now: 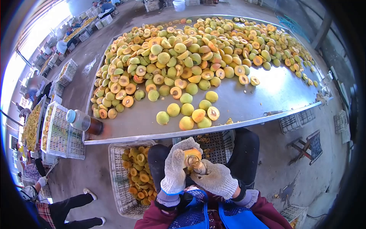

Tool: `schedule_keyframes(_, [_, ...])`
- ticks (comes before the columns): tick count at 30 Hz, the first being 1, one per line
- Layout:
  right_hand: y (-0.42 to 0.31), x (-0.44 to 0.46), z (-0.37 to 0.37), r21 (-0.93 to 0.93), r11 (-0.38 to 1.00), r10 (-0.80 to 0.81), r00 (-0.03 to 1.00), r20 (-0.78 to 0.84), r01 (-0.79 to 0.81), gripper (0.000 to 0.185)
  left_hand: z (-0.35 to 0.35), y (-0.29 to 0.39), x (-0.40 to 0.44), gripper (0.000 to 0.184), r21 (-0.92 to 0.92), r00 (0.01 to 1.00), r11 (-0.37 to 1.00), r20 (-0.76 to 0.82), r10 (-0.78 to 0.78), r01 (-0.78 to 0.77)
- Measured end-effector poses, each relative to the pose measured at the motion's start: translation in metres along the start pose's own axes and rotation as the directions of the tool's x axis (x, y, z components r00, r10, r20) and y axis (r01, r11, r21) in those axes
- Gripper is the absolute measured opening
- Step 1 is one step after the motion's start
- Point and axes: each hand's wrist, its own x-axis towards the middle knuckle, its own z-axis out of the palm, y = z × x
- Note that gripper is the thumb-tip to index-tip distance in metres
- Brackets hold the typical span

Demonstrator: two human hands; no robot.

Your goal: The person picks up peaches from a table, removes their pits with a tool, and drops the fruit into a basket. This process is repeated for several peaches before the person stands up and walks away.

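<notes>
My left hand, in a knitted glove, is closed around a halved yellow peach above my lap. In my gloved right hand is a pitting tool; its looped metal end meets the cut face of the fruit. The fingers hide most of the tool's handle. Just ahead, on the metal table, lies a large heap of peach halves, some cut side up with the stones showing. Several halves sit apart from the heap near the front edge.
A crate of peach halves stands at my left knee, and a dark crate is below the table edge. A bottle of dark liquid rests at the table's left corner. A folding stool stands right. Another person is at lower left.
</notes>
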Motion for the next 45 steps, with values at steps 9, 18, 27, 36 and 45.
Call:
schedule_keyframes(9, [0.016, -0.003, 0.005, 0.451, 0.879, 0.091, 0.984, 0.156, -0.153, 0.035, 0.006, 0.019, 0.013, 0.045, 0.104, 0.971, 0.994, 0.23, -0.06, 0.036])
schedule_keyframes(18, [0.025, -0.004, -0.004, 0.537, 0.844, 0.068, 0.994, -0.087, -0.011, 0.034, -0.016, 0.008, 0.004, 0.05, 0.057, 0.936, 0.951, 0.167, -0.308, 0.303])
schedule_keyframes(27, [0.008, -0.008, 0.004, 0.155, 0.984, 0.08, 0.996, 0.045, -0.086, 0.039, 0.002, -0.001, -0.002, 0.049, -0.323, 0.994, 0.94, 0.034, -0.102, 0.107])
schedule_keyframes(36, [0.015, -0.003, 0.015, -0.003, 0.975, -0.173, 0.748, -0.641, 0.223, 0.032, 0.009, 0.001, -0.006, 0.033, 0.205, 0.989, 0.972, 0.112, 0.093, -0.114])
schedule_keyframes(45, [0.044, 0.017, 0.022, 0.083, 0.986, -0.059, 0.763, -0.644, 0.146, 0.021, 0.013, -0.036, -0.004, 0.029, 0.221, 0.987, 0.966, 0.118, 0.11, -0.134])
